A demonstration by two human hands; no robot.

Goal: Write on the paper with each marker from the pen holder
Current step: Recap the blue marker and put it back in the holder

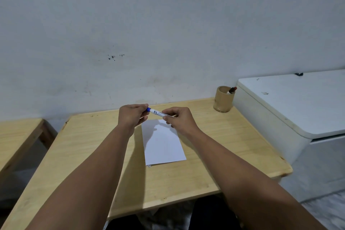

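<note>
Both forearms are reaching over the table (205, 155), the left hand (131, 115) pinching the blue cap and the right hand (179, 118) closing its grip on the marker (155, 112) above the paper (164, 147), so uncapping appears underway; next, pull apart and write.

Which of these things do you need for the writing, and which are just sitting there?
For the job:
blue marker, held by left hand and right hand
paper
pen holder
red marker in the holder

Just there:
white box on the right
side table on the left
</note>
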